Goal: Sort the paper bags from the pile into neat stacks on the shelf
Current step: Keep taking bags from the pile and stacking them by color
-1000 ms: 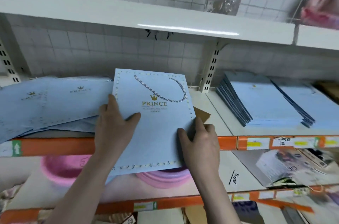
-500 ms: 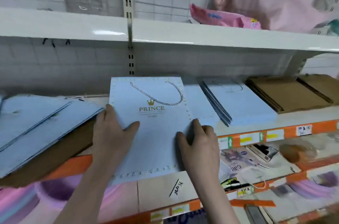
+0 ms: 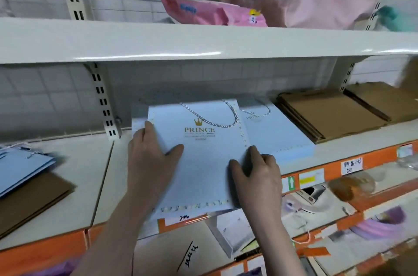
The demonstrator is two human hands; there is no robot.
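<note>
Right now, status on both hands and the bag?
Left hand and right hand both gripping the blue Prince bag by its sides. Bag over a blue stack, front edge overhanging the shelf. Nothing blocking.

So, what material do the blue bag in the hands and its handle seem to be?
Blue bag: apparently stiff matte paper, lying flat and creaseless, with gold foil-like print. Handle: seemingly twisted white cord, its spiral strands visible.
</note>
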